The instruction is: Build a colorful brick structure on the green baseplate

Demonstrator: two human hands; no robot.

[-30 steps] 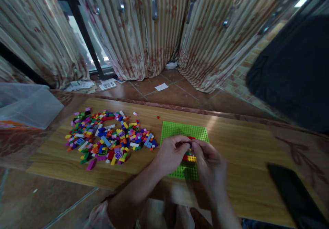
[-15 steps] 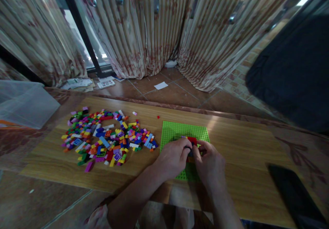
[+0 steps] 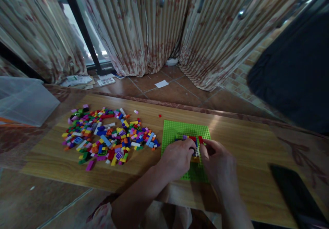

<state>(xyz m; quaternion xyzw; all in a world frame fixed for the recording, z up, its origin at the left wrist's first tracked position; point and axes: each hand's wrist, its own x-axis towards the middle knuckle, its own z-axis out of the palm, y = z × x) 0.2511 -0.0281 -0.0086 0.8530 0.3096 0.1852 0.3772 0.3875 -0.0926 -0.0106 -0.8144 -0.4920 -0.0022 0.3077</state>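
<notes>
A green studded baseplate (image 3: pixel 180 129) lies on the wooden table (image 3: pixel 244 143). A small build of red, yellow and white bricks (image 3: pixel 194 143) stands on it. My left hand (image 3: pixel 177 157) rests on the plate's left part, fingers curled against the build. My right hand (image 3: pixel 218 160) sits on the right side, fingers bent and pressed to the same bricks. Whether either hand pinches a loose brick is hidden. A heap of loose coloured bricks (image 3: pixel 108 136) spreads out to the left of the plate.
A clear plastic box (image 3: pixel 23 100) stands at the far left. A dark flat object (image 3: pixel 295 194) lies near the table's right front corner. A tiny red piece (image 3: pixel 159 115) lies behind the plate. Curtains and a tiled floor with papers lie beyond the table.
Both hands have come down from just above the plate onto the brick build and shifted slightly right. More of the build shows between them now.
</notes>
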